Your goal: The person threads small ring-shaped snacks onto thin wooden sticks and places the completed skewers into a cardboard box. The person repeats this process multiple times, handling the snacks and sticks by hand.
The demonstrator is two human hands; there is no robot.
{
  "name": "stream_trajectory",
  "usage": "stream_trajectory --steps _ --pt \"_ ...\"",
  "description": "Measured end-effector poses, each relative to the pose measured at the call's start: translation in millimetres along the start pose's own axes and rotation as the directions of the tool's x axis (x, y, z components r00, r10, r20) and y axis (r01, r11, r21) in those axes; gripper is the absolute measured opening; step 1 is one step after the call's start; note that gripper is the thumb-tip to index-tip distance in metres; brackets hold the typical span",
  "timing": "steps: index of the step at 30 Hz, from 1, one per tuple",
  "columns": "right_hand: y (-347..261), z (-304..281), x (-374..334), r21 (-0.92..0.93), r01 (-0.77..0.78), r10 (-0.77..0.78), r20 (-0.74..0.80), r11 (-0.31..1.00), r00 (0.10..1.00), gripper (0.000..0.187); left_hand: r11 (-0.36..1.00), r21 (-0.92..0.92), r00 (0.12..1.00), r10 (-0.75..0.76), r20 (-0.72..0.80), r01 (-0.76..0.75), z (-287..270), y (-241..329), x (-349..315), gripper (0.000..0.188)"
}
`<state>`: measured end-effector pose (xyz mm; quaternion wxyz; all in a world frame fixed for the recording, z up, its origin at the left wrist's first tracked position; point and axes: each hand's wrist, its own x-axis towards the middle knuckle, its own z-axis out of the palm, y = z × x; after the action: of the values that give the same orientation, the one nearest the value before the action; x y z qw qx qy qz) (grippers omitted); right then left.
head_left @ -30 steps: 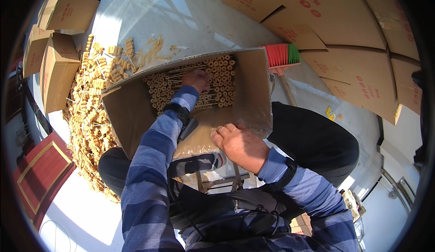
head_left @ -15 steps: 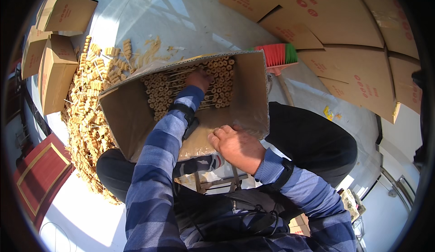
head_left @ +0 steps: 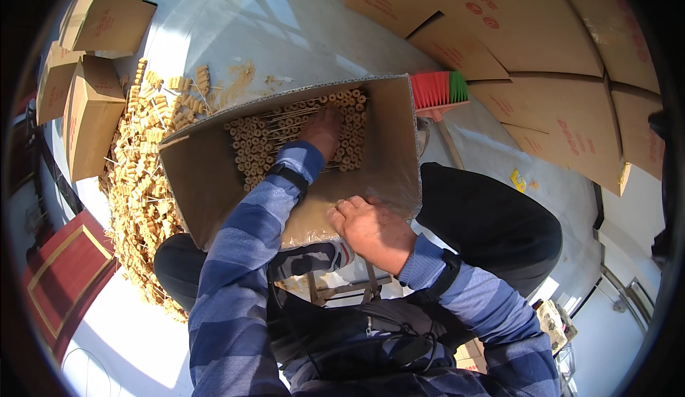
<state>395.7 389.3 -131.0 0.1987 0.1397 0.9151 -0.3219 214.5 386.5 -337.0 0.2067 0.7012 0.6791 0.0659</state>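
A deep cardboard box [head_left: 378,183] sits tilted between my knees, its mouth facing me. Inside, bundles of thin sticks threaded with tan ring-shaped pieces [head_left: 253,143] are stacked, ring ends showing in tight rows at both sides and bare sticks between. My left hand [head_left: 325,131] reaches into the box and lies on the stacked skewers, fingers stretched toward the far wall; its fingertips are in shadow. Over the near edge of the box my right hand [head_left: 374,233] is hooked, fingers bent onto the inside of that wall.
A large heap of loose skewers [head_left: 143,190] covers the floor at left. Cardboard boxes [head_left: 96,111] stand beyond it; a stack of larger boxes [head_left: 549,122] fills the far right. A red and green broom [head_left: 439,90] lies behind the box. A dark red panel [head_left: 68,275] is at lower left.
My left hand has shifted slightly right and nearer within the box, flattening over the skewers. The box has tipped very slightly. My right hand keeps its place on the edge.
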Motion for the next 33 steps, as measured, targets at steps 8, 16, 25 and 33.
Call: stream_trajectory --steps 8,16,25,33 --pt "-2 8 -4 -0.072 0.005 -0.007 -0.024 0.997 1.0 0.042 0.903 -0.14 0.913 -0.401 0.072 0.407 -7 -1 4 0.049" --pt "-1 -1 3 -0.053 -0.016 0.015 -0.009 0.998 1.0 0.04 0.905 -0.281 0.947 -0.3 0.115 0.32 8 -29 20 0.049" --pt "-1 -3 7 -0.114 0.083 -0.095 -0.098 0.99 0.991 0.037 0.811 -0.198 0.777 -0.411 0.477 0.55 -142 14 -10 0.039" --pt "-57 -27 -3 -0.173 0.059 -0.103 -0.258 0.983 0.961 0.057 0.682 -0.714 0.713 -0.579 -0.396 0.157 -275 -20 -316 0.048"
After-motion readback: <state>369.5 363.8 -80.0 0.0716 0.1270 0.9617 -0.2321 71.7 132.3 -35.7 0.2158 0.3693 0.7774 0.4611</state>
